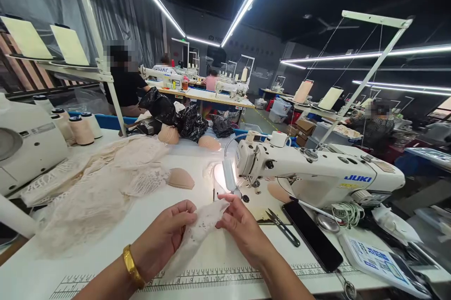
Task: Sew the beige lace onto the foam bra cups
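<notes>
A piece of white lace fabric (203,225) is stretched between my two hands over the front of the sewing table. My left hand (167,225), with a gold bracelet on its wrist, pinches the lace's left edge between thumb and fingers. At the upper right corner my right hand (237,220) grips the same piece, its index finger extended along the top. Just beyond the hands is the lit needle area of a white sewing machine (303,168). A beige molded bra cup (180,178) lies to the left of the machine head.
White lace (105,187) is heaped on the left. Thread snips (283,228), a black phone (313,236) and a white-and-blue box (378,260) lie at right. A printed ruler (207,277) runs along the front edge. Black plastic bags (192,123) sit behind; co-workers sit farther off.
</notes>
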### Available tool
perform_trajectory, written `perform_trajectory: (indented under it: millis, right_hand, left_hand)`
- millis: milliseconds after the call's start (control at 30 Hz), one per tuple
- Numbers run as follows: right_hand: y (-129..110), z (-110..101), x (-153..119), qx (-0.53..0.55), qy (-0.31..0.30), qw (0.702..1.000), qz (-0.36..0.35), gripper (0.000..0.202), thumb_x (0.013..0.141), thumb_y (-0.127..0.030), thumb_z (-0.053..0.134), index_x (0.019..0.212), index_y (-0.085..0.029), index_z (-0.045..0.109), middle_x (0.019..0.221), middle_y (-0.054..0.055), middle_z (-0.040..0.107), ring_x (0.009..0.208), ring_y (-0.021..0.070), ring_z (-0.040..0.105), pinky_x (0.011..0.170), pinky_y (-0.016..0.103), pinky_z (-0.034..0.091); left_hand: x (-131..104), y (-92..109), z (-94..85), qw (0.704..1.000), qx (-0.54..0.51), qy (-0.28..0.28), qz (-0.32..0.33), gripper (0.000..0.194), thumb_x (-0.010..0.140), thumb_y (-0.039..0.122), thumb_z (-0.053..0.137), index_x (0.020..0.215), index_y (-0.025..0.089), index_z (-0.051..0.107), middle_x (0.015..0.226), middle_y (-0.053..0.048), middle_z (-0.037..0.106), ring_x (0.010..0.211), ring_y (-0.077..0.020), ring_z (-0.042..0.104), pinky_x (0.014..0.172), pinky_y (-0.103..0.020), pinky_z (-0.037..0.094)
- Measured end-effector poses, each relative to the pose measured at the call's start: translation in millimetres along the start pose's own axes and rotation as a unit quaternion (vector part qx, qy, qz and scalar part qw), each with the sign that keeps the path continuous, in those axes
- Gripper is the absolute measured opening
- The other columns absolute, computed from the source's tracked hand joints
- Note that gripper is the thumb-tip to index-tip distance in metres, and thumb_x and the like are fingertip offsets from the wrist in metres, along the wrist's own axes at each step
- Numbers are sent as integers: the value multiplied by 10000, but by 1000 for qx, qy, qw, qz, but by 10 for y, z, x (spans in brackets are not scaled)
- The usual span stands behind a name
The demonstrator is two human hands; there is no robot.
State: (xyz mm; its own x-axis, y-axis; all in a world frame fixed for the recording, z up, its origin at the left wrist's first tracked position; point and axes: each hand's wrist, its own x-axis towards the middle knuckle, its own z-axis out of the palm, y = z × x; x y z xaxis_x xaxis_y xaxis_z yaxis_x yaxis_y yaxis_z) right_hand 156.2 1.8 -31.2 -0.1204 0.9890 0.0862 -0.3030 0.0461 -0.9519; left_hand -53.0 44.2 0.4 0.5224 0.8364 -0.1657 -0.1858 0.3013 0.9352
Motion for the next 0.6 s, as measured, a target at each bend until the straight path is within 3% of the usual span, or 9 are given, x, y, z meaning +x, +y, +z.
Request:
perform_trajectory:
  millis: [100,200,267,333,400,533,600]
  right_hand:
    - [12,69,-20,21,-48,998,17,549,809,-591,870,1193,-254,671,1051,35,705,1020,229,649,950,369,501]
    - [-6,99,-41,28,-11,1000,5,380,878,-558,814,1022,-236,674,921,9,695,899,212,645,899,344,492]
    - [-25,85,-51,17,6,1000,1,351,904,-545,790,1002,-237,651,905,-4,675,872,195,623,877,321,474]
    - [-38,66,-58,-31,-2,999,11,376,911,-575,767,952,-227,632,872,-11,640,841,186,592,839,304,458]
    - [-44,63,-59,-114,-6,993,18,430,950,-626,685,854,-216,598,810,-14,594,800,181,552,787,293,431]
    - [-63,98,-36,-245,-11,969,21,508,1029,-604,512,711,-209,545,715,0,572,750,189,537,750,303,398]
    - [-71,103,-5,-265,-1,964,7,451,1024,-538,502,729,-207,586,746,11,580,760,196,542,753,308,402]
  left_hand:
    - [15,-15,37,996,-84,20,-35,363,690,379,892,794,207,590,684,30,595,596,-131,547,566,-234,468]
    - [17,-27,18,986,-158,23,-45,369,643,321,931,763,207,601,686,43,602,608,-122,538,585,-227,472]
    - [20,-39,9,981,-181,-6,-73,345,677,363,928,759,200,635,706,23,634,651,-143,574,635,-252,498]
    - [31,-50,31,981,-168,-35,-92,336,695,395,928,806,192,684,746,-10,681,729,-190,633,721,-299,528]
    - [45,-60,81,986,-146,-24,-75,390,641,383,964,864,186,711,783,-36,716,790,-232,664,782,-339,539]
    - [34,-89,167,992,-121,23,-12,456,634,473,963,831,183,670,755,-38,710,711,-214,636,721,-340,520]
    - [15,-91,151,997,-78,2,-12,507,633,542,945,831,178,652,767,-34,707,719,-203,631,721,-320,505]
